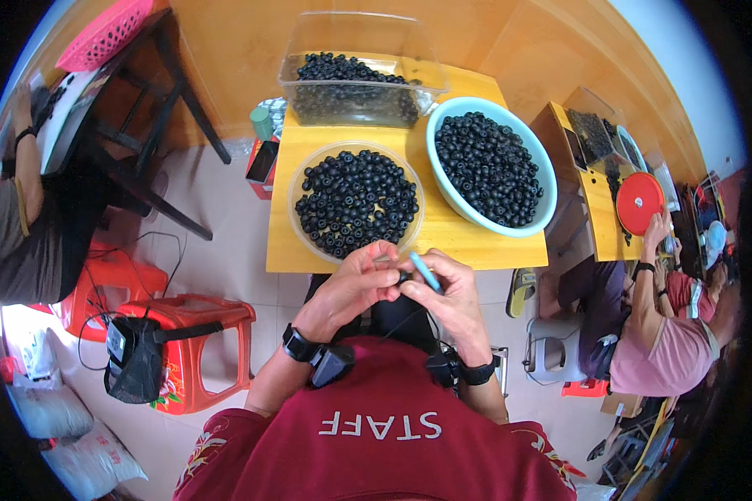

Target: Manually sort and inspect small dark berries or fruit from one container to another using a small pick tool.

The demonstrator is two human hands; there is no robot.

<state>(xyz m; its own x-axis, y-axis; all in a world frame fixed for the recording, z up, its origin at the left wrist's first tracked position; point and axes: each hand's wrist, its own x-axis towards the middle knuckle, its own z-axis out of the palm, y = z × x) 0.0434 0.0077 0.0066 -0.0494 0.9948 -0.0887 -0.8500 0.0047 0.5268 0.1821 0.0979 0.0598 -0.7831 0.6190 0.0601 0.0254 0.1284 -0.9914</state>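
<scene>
Just in front of the table's near edge, my two hands meet. My left hand (361, 282) pinches a small black round piece (403, 276) between thumb and fingertips. My right hand (449, 292) grips a slim light-blue stick-like tool (425, 272), and its thumb and finger also reach the black piece. What the tool's lower end does is hidden by the fingers. Right behind my hands, a shallow clear round tray (293, 219) holds many black ring-like pieces (355, 196) with holes in them.
A light-blue basin (546, 209) full of black pieces stands on the yellow table (485, 253), with a clear plastic bin (351, 32) behind. Left is a red stool (217, 313) with a black bag (134, 363). Co-workers sit at both sides; one touches a red round lid (640, 204).
</scene>
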